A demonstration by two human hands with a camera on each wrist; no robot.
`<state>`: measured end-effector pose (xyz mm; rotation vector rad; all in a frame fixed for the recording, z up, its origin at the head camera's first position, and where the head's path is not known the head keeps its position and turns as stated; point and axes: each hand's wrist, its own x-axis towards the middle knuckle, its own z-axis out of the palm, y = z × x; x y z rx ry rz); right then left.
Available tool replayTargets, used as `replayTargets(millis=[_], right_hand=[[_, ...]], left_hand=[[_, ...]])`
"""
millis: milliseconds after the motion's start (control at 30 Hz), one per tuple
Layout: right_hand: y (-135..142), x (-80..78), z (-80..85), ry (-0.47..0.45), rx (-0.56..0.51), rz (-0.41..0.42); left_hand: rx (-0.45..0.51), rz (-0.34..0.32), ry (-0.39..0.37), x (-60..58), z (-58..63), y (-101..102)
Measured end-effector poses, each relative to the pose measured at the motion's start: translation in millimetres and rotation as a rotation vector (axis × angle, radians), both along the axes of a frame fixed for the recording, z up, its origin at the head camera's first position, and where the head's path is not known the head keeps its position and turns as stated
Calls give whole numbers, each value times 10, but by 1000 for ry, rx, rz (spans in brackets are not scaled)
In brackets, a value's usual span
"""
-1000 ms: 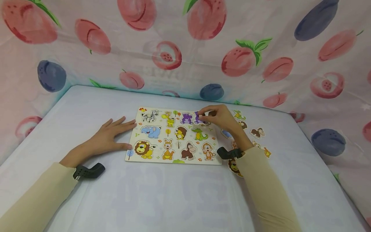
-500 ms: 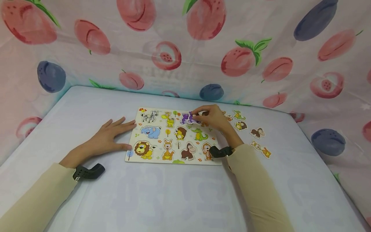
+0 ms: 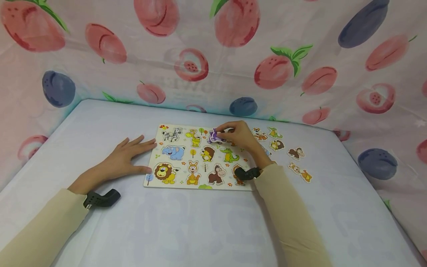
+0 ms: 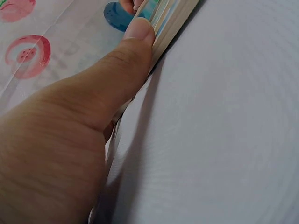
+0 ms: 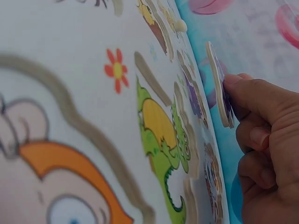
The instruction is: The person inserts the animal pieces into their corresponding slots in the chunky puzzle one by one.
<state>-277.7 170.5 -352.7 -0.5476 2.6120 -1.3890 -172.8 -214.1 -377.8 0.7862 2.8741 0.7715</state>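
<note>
A wooden animal puzzle board (image 3: 180,184) lies flat on the table, with zebra, giraffe, elephant, lion and other pictures. My right hand (image 3: 237,134) pinches a purple hippo puzzle piece (image 3: 217,136) between thumb and fingers over the board's top row. In the right wrist view the hippo piece (image 5: 218,86) is tilted and apart from the board, facing the purple hippo recess (image 5: 192,95). My left hand (image 3: 125,156) rests at the board's left edge with fingers spread. Its thumb (image 4: 126,56) touches the board edge in the left wrist view.
Right of the board lie loose pieces: a crocodile (image 3: 275,132), a hedgehog (image 3: 276,145), a tiger (image 3: 259,134), a gorilla (image 3: 296,153) and a kangaroo (image 3: 300,171). My right forearm hides others. A fruit-print cloth (image 3: 213,92) hangs behind the table.
My right hand has carried the hippo piece leftward, from beside the printed purple hippo to over it. The tiger piece has come into view behind the wrist. My left hand has stayed put.
</note>
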Motion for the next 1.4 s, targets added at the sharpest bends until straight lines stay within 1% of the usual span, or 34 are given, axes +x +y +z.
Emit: replayTargets(millis=[267, 533, 800, 933, 1067, 1200, 1400], right_hand=[[-74, -23, -72, 6, 36, -35], [-107, 1, -110, -47, 22, -91], [-104, -4, -176, -63, -28, -90], [-107, -2, -216, -47, -47, -83], [-113, -4, -242, -29, -66, -88], [-120, -5, -248, -22, -67, -99], [-124, -12, -245, -12, -55, -103]], left_hand=[[-8, 2, 1, 5, 1, 3], [12, -1, 14, 2, -15, 3], [3, -1, 11, -1, -22, -5], [5, 2, 20, -6, -30, -5], [3, -3, 13, -4, -19, -6], [1, -4, 7, 2, -12, -9], [5, -3, 21, -6, -9, -5]])
